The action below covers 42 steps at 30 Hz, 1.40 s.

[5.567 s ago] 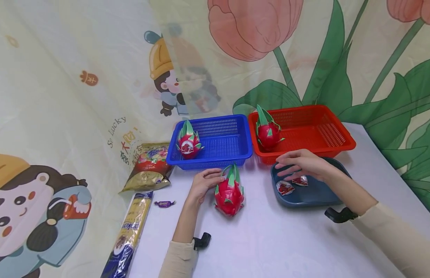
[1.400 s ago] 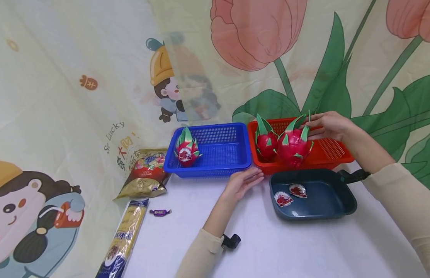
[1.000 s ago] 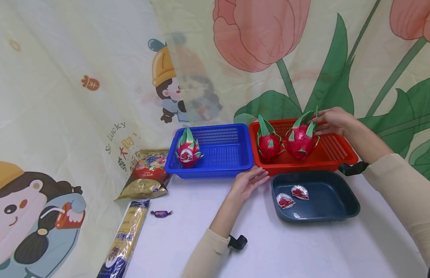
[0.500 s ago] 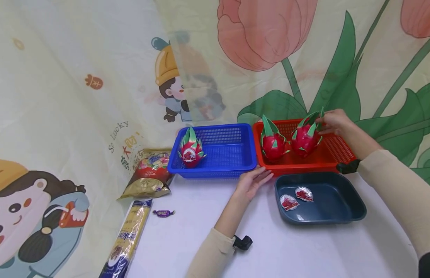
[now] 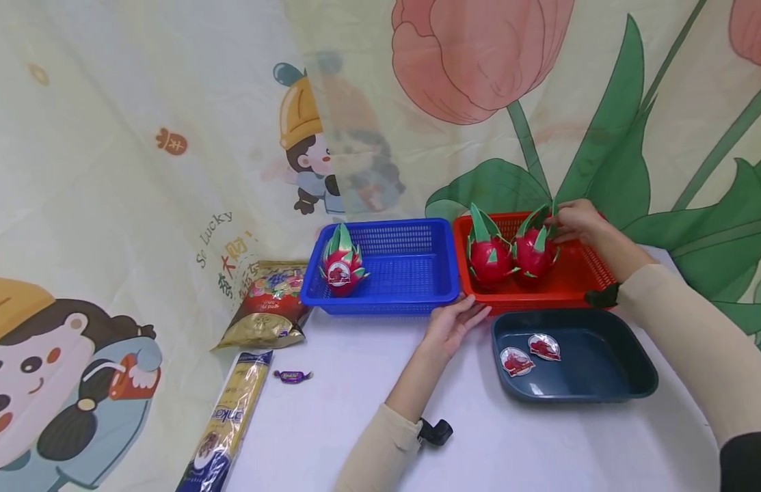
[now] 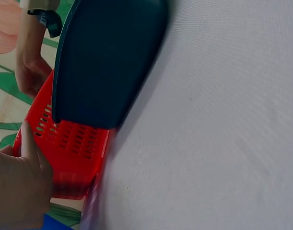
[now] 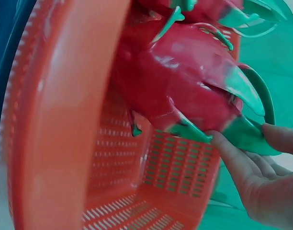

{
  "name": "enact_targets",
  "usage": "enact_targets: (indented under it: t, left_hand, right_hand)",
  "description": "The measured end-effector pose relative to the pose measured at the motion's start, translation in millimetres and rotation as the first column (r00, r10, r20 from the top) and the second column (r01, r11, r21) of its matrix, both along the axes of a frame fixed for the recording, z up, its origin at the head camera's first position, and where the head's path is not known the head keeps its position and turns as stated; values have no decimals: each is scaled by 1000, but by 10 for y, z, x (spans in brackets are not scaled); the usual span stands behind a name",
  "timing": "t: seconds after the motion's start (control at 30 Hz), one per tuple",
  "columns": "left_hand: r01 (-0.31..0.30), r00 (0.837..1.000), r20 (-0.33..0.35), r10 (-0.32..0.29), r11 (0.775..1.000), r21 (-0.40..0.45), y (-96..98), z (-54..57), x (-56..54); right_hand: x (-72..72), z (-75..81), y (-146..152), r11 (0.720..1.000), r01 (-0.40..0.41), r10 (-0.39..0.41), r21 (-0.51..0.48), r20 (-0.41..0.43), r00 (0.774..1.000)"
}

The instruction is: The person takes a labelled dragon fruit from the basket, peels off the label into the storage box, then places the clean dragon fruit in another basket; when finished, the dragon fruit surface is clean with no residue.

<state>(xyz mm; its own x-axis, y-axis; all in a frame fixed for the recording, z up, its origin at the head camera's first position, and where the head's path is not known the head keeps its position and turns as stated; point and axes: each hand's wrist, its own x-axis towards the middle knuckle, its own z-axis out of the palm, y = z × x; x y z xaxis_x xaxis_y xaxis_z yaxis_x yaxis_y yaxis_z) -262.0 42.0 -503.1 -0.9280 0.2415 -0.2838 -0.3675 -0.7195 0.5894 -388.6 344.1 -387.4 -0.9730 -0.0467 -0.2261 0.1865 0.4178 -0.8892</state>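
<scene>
In the head view, the red basket (image 5: 558, 298) holds two dragon fruits side by side. My right hand (image 5: 578, 220) is at the right-hand dragon fruit (image 5: 534, 256). In the right wrist view its thumb and fingers pinch a green leaf of that dragon fruit (image 7: 185, 76). The other dragon fruit (image 5: 489, 261) sits close against it on the left. My left hand (image 5: 448, 324) touches the front left corner of the red basket with its fingers extended. In the left wrist view the fingers (image 6: 29, 141) lie along the basket's perforated wall (image 6: 72, 143).
The blue basket (image 5: 392, 301) at left holds a third dragon fruit (image 5: 343, 263). A dark blue tray (image 5: 595, 362) with two stickers (image 5: 517, 362) stands before the red basket. Further left lie a candy bag (image 5: 266, 307), a wrapped candy (image 5: 292, 376) and a long yellow-blue packet (image 5: 229, 417).
The right-hand dragon fruit came from the white table into the red basket, then shifted left against the other one. My left hand moved right, to the basket's corner.
</scene>
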Motion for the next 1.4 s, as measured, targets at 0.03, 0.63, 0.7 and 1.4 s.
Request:
enact_targets:
  t: [0.03, 0.63, 0.7, 1.4]
  left_hand:
    - [3, 1000, -4, -3, 1000, -2, 3, 3, 9]
    - [12, 1000, 3, -12, 999, -32, 16, 5, 50]
    - [9, 1000, 3, -9, 999, -45, 11, 3, 48]
    - [-18, 1000, 8, 19, 985, -173, -767, 121, 149]
  right_hand:
    - [-11, -22, -4, 1000, -6, 6, 4, 4, 1000]
    - [-13, -256, -41, 999, 41, -41, 11, 10, 999]
    - [-8, -254, -40, 998, 41, -40, 49, -20, 999]
    - [174, 173, -825, 987, 158, -157, -9, -207, 966]
